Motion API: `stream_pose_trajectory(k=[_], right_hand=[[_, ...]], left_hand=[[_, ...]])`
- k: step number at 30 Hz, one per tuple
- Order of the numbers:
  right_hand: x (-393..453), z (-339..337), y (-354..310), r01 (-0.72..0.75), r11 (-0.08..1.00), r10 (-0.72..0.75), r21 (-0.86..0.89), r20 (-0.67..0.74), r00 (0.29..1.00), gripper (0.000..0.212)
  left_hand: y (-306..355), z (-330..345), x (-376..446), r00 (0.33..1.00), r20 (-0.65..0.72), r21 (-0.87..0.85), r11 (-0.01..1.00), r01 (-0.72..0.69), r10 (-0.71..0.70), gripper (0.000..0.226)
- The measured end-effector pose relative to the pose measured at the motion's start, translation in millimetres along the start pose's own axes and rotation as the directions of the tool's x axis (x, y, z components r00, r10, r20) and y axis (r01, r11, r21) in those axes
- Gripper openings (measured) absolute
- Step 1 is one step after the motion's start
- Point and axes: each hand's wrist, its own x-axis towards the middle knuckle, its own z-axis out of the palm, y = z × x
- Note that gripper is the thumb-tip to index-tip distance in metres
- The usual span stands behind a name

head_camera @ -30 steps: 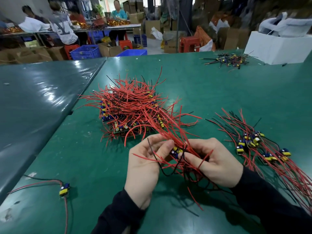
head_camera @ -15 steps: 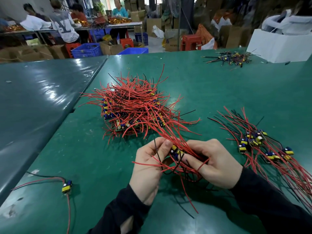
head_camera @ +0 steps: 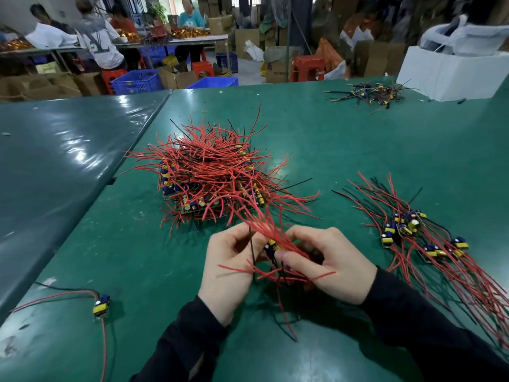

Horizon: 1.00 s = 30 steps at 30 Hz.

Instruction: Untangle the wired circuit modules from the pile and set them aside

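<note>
Head view, lower centre: we log our left hand [head_camera: 230, 268] and right hand [head_camera: 327, 267], both with fingers curled around one tangled clump of modules [head_camera: 271, 248] and its red wires. Centre: main pile [head_camera: 212, 175] on the green table [head_camera: 358, 150]. Right: sorted modules [head_camera: 407, 232]. Lower left: one lone module [head_camera: 101, 306].

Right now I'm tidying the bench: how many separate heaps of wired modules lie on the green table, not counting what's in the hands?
3, plus one lone module near left: big pile centre, sorted group right, small heap far right.
</note>
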Motion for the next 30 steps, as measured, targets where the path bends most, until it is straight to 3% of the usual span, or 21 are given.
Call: stream_pose_trajectory(k=[3, 5, 9, 11, 13, 16, 18, 19, 21, 23, 25, 27, 28, 30], right_hand=[[1, -2, 3, 0.003, 0.998, -0.004, -0.066, -0.011, 1.0, 0.022], [1, -6, 5, 0.006, 0.998, -0.006, -0.066, -0.011, 1.0, 0.028], [0, -18, 8, -0.151, 0.987, 0.154, 0.056, -0.057, 0.986, 0.027], [2, -22, 14, -0.181, 0.98, 0.174, -0.083, -0.085, 0.981, 0.02], [3, -22, 20, -0.204, 0.958, 0.185, -0.2, -0.109, 0.977, 0.04], [5, -26, 17, -0.243, 0.969, 0.219, -0.05, -0.294, 0.931, 0.064], [6, -30, 7, -0.095, 0.994, 0.055, -0.06, -0.478, 0.877, 0.051], [6, -30, 0, 0.0, 0.994, -0.054, -0.106, -0.507, 0.86, 0.039], [3, -21, -9, 0.144, 0.982, -0.183, -0.12, -0.456, 0.871, 0.018], [1, -9, -15, 0.114, 0.993, -0.094, 0.031, -0.377, 0.921, 0.007], [0, -2, -15, -0.004, 0.958, 0.088, 0.288, -0.281, 0.956, 0.006], [1, -2, -11, -0.063, 0.92, 0.153, 0.386, -0.207, 0.966, 0.01], [1, -3, -10, -0.047, 0.942, 0.119, 0.333, -0.201, 0.972, 0.013], [1, -1, -9, 0.033, 0.998, -0.02, 0.06, -0.218, 0.976, 0.02]], left_hand=[[1, -4, 2, 1.0, -0.026, 0.098, 0.995, -0.014, 0.016, 0.028], [4, -9, 5, 0.999, -0.049, 0.059, 0.998, 0.01, -0.007, 0.022], [10, -15, 9, 0.995, -0.091, -0.015, 0.999, 0.033, -0.035, 0.02], [10, -13, 8, 0.997, -0.063, -0.023, 0.999, 0.035, -0.037, 0.026], [9, -11, 7, 0.997, -0.065, -0.006, 1.0, 0.028, -0.028, 0.031], [8, -12, 7, 0.987, -0.149, 0.104, 0.994, -0.037, 0.053, 0.026], [9, -11, 6, 0.963, -0.193, 0.266, 0.955, -0.134, 0.189, 0.019], [10, -10, 6, 0.942, -0.195, 0.329, 0.923, -0.198, 0.272, 0.017], [14, -8, 4, 0.896, -0.159, 0.387, 0.861, -0.331, 0.415, 0.016], [18, -7, 2, 0.866, -0.096, 0.411, 0.812, -0.414, 0.49, 0.014], [21, -7, 1, 0.876, -0.097, 0.351, 0.84, -0.414, 0.472, 0.012], [22, -5, 2, 0.912, -0.163, 0.229, 0.914, -0.336, 0.376, 0.01], [23, -4, 1, 0.934, -0.185, 0.15, 0.948, -0.281, 0.307, 0.008], [21, -2, 1, 0.972, -0.181, -0.033, 0.987, -0.159, 0.151, 0.007]])
